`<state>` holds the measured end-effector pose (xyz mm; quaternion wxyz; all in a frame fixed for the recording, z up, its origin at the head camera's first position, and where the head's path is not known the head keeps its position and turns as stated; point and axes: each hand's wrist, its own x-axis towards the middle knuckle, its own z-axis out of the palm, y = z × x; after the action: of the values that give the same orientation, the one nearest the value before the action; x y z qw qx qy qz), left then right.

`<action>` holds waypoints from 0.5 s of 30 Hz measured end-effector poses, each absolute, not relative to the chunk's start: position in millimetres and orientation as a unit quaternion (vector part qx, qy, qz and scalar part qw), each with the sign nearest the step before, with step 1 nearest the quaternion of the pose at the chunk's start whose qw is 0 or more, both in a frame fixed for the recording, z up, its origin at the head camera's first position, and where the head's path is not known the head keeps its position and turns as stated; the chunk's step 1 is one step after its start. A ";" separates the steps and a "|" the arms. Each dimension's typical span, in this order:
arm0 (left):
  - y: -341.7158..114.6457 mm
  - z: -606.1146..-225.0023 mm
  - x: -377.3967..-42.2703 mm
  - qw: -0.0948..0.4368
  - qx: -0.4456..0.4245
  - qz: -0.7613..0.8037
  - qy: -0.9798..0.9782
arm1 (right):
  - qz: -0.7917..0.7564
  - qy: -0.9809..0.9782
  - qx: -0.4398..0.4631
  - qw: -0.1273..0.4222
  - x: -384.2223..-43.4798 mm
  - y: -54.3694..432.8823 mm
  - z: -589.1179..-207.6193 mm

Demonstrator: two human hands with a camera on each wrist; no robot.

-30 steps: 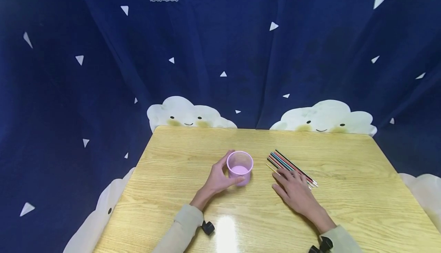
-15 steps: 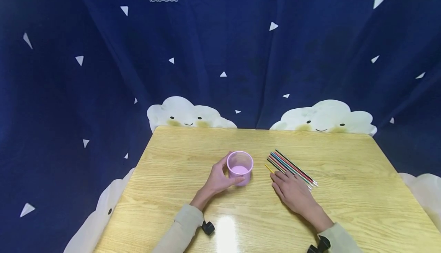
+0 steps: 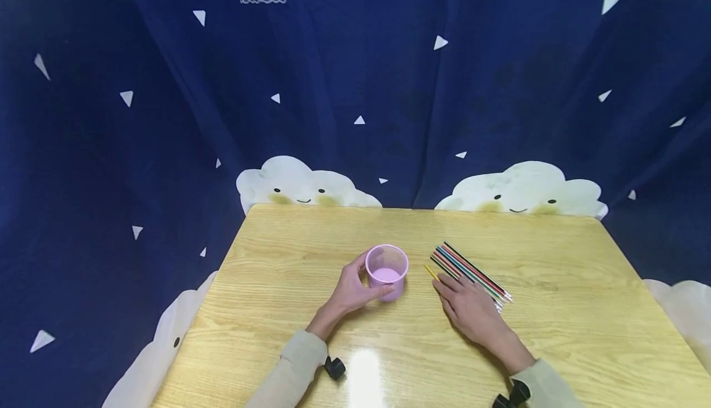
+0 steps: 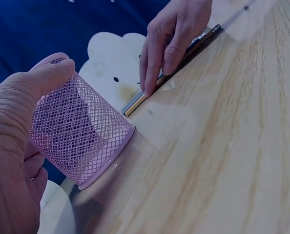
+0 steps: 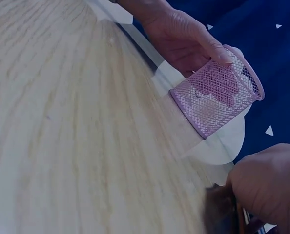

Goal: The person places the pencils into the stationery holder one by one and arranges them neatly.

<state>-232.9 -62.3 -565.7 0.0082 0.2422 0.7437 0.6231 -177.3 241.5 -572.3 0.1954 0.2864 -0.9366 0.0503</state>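
My left hand holds a pink mesh pen holder, its thumb across the near side and fingers behind. The holder stands upright on the table with its mouth up, and no pencils show inside it. To the right, my right hand pinches a yellow pencil lying at the near side of a row of coloured pencils. Only one end of the yellow pencil sticks out past the fingertips; the hand hides the rest. In the left wrist view, the fingertips of the right hand are down at the pencils.
A wooden table carries everything. Behind it hangs a dark blue curtain with white triangles and cloud shapes. Black wrist cameras sit at both cuffs.
My right hand has shifted slightly left, and the yellow pencil has come a little away from the other pencils with it. The left hand and pen holder have stayed in place.
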 end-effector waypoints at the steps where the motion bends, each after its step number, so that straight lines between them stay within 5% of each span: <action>1: -62.4 -565.5 -233.2 0.008 0.241 0.623 0.744 | 0.057 -0.936 0.287 0.195 -177.6 241.0 -573.2; 15: -63.1 -563.6 -234.2 0.028 0.230 0.659 0.716 | 0.086 -0.948 0.270 0.148 -177.0 237.4 -564.4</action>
<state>-234.2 -63.1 -563.6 0.0283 0.2295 0.7159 0.6588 -177.0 237.4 -564.4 0.1479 0.2697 -0.9476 0.0860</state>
